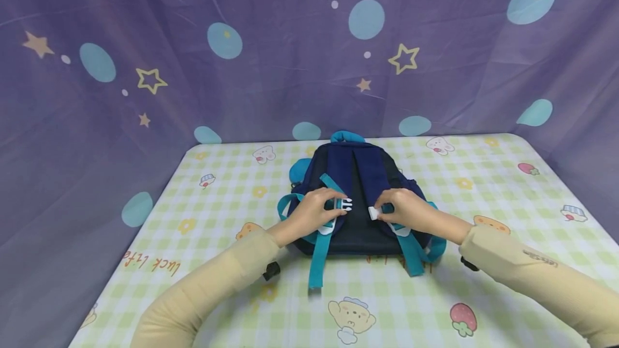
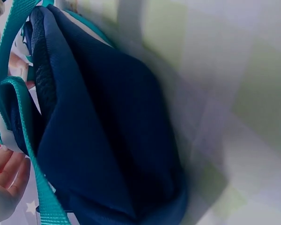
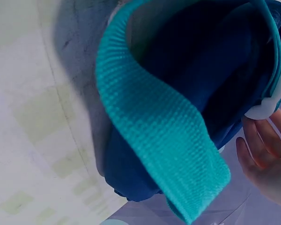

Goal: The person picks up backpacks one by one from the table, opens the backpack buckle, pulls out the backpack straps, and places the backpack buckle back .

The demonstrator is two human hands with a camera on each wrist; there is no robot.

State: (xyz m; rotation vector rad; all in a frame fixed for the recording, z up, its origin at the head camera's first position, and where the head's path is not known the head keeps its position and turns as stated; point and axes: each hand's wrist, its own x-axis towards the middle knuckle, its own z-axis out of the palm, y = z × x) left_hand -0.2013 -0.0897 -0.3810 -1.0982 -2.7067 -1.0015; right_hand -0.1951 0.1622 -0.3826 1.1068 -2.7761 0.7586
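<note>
Left hand (image 1: 316, 209) of mine pinches the white pronged buckle half (image 1: 345, 204) between thumb and fingers, and my right hand (image 1: 408, 209) pinches the white socket half (image 1: 373, 213), so both are clamped, each on its own piece. The two halves sit over the middle of the backpack (image 1: 358, 236), apart, with a gap between them. I judge that everything turns on that gap: the prongs' long axis runs sideways, tips toward my right, while the socket lies to their right and slightly nearer me, a little off their line and tilted. Neither hand is closer overall; each is nearest its own half. Below, teal webbing tails (image 1: 317, 262) trail toward me from the shoulder straps (image 1: 340, 168). The backpack lies straps-up on the checked counter (image 1: 232, 305), its teal handle (image 1: 348, 136) at the far end, before a purple curtain (image 1: 290, 79).
</note>
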